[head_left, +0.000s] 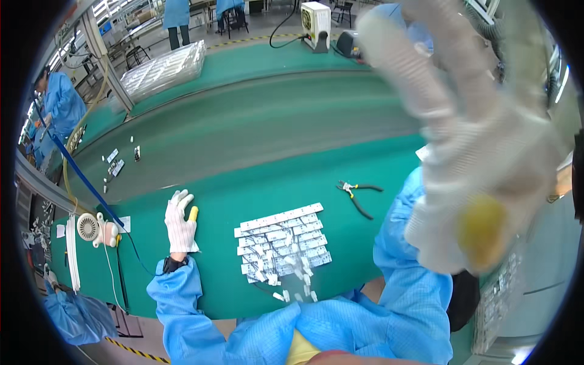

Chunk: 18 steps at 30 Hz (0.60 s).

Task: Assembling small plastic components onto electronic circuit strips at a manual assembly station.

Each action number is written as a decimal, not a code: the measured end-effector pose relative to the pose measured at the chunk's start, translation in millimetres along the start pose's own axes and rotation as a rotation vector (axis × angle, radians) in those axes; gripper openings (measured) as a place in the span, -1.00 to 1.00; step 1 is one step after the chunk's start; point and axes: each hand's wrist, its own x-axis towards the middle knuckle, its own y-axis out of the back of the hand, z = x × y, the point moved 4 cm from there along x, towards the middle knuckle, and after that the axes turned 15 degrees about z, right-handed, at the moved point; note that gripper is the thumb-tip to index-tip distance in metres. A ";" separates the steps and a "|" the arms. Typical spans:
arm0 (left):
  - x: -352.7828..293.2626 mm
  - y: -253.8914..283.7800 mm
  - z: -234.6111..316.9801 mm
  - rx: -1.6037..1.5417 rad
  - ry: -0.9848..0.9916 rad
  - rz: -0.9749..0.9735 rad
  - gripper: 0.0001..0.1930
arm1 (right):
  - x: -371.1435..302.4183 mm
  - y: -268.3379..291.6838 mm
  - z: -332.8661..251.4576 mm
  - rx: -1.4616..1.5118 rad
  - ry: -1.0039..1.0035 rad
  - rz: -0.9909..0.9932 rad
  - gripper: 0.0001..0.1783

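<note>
My left hand (pixel 179 224), in a white glove with a yellow thumb tip, lies palm down on the green work table (pixel 213 292). Its fingers are stretched out and hold nothing. My right hand (pixel 486 140) is raised close to the camera, large and blurred, gloved in white with a yellow patch on it; its fingers are spread, and I see nothing in them. Between my arms lies a set of white circuit-board strips (pixel 280 219), side by side, with dark wires and small white connectors (pixel 272 278) toward my body. Beyond them to the right are cutting pliers (pixel 347 187) with black-and-yellow handles, spread apart.
A conveyor belt (pixel 255 115) runs behind the table, with small board pieces (pixel 117 168) at its left. A small fan (pixel 88 227) and long white strips (pixel 72 252) lie at the left. Clear plastic trays (pixel 164 70) sit beyond the belt. Co-workers (pixel 64 103) are at the left.
</note>
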 end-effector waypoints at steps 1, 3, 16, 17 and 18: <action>2.1 -4.3 -2.3 -0.006 -0.015 -0.002 -0.57 | 7.0 0.2 -1.5 0.003 0.016 -0.005 -0.14; -1.7 7.5 -2.5 -0.003 -0.035 0.029 -0.56 | 13.6 -10.9 -21.0 0.026 0.057 -0.029 -0.14; 6.8 25.8 62.2 -0.412 0.201 -0.100 -0.56 | -139.9 65.2 164.4 -1.174 -0.300 -0.834 -0.62; 9.1 27.4 74.9 -0.458 0.218 -0.149 -0.55 | -137.0 66.4 160.4 -1.112 -0.284 -0.708 -0.65; 13.7 32.2 89.8 -0.485 0.234 -0.204 -0.61 | -131.9 66.7 155.2 -1.110 -0.291 -0.710 -0.65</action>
